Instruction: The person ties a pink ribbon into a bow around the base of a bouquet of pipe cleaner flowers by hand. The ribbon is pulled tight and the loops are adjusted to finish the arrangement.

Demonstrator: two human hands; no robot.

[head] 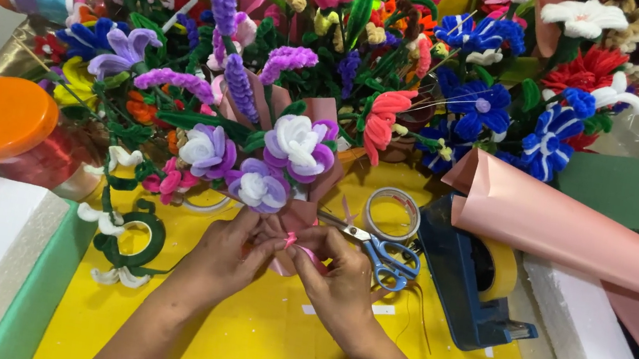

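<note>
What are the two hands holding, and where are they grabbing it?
Both the left hand and the right hand pinch a small pink ribbon at the wrapped base of the little purple-and-white flower bouquet, just below the blooms.

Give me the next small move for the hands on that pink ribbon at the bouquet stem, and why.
Probably draw the pink ribbon snug. Both the left hand and the right hand pinch it at the neck of the small purple-and-white bouquet, where the pink wrap gathers; whether a knot is formed cannot be told. The scissors lie just beside the right hand.
</note>
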